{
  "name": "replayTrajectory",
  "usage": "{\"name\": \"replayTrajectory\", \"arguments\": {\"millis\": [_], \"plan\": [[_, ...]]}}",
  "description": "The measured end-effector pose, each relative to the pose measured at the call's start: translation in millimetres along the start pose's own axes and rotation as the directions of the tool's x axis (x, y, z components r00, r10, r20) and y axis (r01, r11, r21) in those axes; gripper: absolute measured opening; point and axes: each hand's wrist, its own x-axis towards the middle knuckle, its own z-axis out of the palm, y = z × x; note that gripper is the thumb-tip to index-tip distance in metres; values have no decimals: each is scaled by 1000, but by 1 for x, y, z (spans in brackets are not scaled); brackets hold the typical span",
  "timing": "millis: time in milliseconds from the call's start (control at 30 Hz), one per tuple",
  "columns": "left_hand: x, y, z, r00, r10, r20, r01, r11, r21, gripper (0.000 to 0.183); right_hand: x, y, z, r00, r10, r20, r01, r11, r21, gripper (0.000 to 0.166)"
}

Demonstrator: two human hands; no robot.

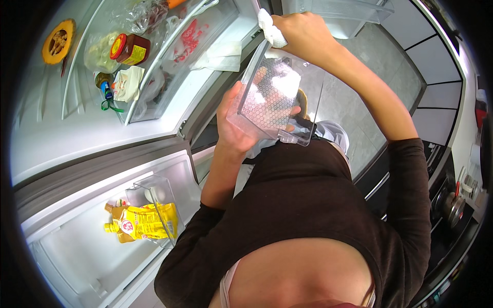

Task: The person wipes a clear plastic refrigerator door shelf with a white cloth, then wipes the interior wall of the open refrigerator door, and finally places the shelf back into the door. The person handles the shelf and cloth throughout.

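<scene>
My left hand [235, 125] supports a clear plastic refrigerator door bin [265, 104] from the side and below. The bin is tilted in front of my body, and its base has a honeycomb pattern. At the bin's far end, my right hand [304, 32] grips a crumpled white paper towel [270, 29] and presses it near the rim. My left fingertips show through or past the clear plastic. To the left stands an open refrigerator compartment [96, 142], with its open door [77, 250] below it in view.
Shelves hold a cut pumpkin half [58, 41], a red-lidded jar [130, 49], a small bottle [104, 82] and bagged food [103, 52]. White paper sheets [219, 56] lie at the compartment's front. A door bin holds yellow pouches [148, 223]. A pot [454, 210] sits at right.
</scene>
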Motion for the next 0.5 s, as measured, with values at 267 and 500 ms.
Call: {"name": "replayTrajectory", "arguments": {"millis": [267,500], "plan": [[-9,2,-6,999,-47,-14,46,996,-79,66,0,19,-8,964,-190,187,163,975,150,27],[-7,2,-4,990,-130,50,139,947,-291,68,5,25,-34,913,-178,367,74,957,280,31]]}}
